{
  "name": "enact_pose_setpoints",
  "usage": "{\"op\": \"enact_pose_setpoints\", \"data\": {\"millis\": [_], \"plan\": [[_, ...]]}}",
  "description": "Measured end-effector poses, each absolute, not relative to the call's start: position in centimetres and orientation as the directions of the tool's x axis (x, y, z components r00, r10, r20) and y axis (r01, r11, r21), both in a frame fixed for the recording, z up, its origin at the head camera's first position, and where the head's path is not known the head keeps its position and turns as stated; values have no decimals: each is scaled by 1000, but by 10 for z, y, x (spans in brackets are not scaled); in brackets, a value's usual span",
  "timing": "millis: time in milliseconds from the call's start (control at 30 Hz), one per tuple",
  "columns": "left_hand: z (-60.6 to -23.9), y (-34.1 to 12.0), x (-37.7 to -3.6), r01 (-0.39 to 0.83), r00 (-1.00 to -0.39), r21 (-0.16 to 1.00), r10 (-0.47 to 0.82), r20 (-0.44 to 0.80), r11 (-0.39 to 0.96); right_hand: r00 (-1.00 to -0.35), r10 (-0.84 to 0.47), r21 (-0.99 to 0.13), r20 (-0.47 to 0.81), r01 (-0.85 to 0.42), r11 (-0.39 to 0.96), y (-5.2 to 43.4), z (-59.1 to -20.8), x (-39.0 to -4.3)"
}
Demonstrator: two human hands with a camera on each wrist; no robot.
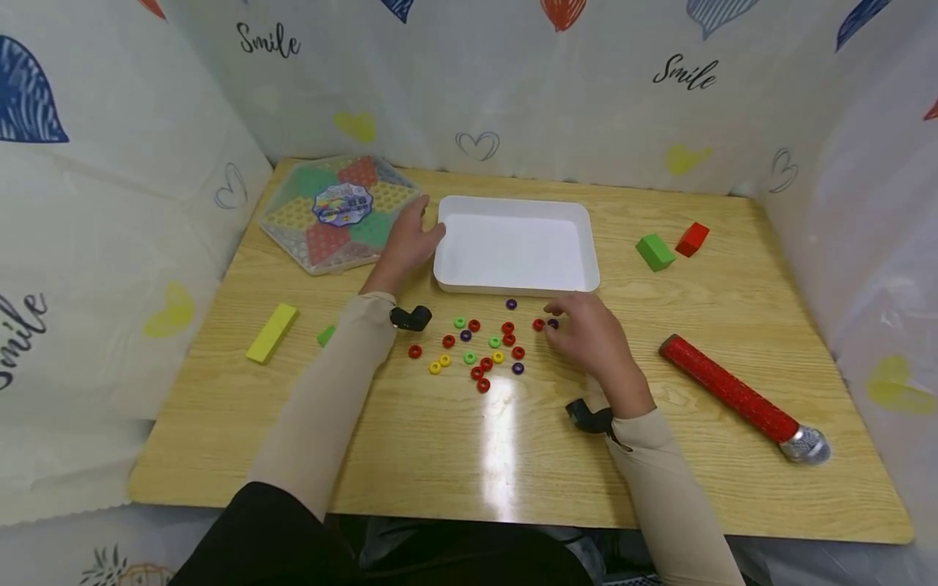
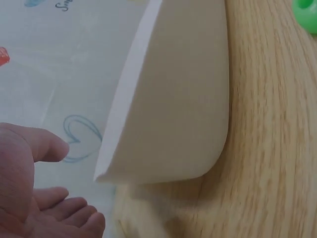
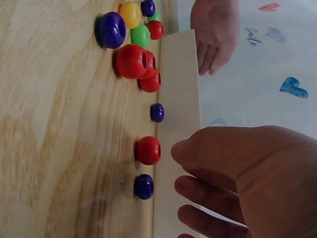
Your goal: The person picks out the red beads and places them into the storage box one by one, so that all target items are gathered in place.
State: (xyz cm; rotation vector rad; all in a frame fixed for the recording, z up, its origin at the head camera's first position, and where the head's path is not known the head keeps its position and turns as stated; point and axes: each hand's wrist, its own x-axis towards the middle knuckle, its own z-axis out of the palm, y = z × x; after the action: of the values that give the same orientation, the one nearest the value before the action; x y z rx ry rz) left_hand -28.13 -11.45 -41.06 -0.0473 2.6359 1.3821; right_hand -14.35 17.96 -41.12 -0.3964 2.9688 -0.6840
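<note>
A white rectangular tray (image 1: 516,244) lies on the table, with nothing in it. At its left end is my left hand (image 1: 407,244), fingers extended; in the left wrist view a gap shows between the thumb and the tray's side. My right hand (image 1: 595,338) hovers at the right of the scattered beads, thumb and fingers loosely bent and apart. Nearest to its fingertips are a red bead (image 3: 148,150) and a dark purple bead (image 3: 144,187), neither in its grasp. More red, purple, green and yellow beads (image 1: 487,364) lie in front of the tray.
A hexagonal, star-patterned board case (image 1: 295,213) lies back left. A yellow block (image 1: 272,334) and a partly hidden green piece (image 1: 326,335) are on the left. Green (image 1: 655,252) and red blocks (image 1: 692,239) sit back right, above a red microphone (image 1: 733,391).
</note>
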Motion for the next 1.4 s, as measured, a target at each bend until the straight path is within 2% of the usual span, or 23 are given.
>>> {"op": "enact_pose_setpoints", "data": {"millis": [233, 667, 967, 1400], "plan": [[-420, -109, -280, -114, -987, 844, 37, -156, 524, -963, -269, -410, -7, -242, 879, 175, -420, -144], [-434, -108, -275, -10, -993, 926, 104, -53, 377, -956, -291, -375, 40, -284, 882, 170, -428, -147], [-437, -105, -274, 37, -994, 928, 112, -5, 370, -957, -285, -363, 51, -284, 888, 168, -432, -147], [-448, -106, -276, 40, -994, 941, 113, 1, 337, -952, -296, -358, 70, -301, 884, 169, -426, -147]]}}
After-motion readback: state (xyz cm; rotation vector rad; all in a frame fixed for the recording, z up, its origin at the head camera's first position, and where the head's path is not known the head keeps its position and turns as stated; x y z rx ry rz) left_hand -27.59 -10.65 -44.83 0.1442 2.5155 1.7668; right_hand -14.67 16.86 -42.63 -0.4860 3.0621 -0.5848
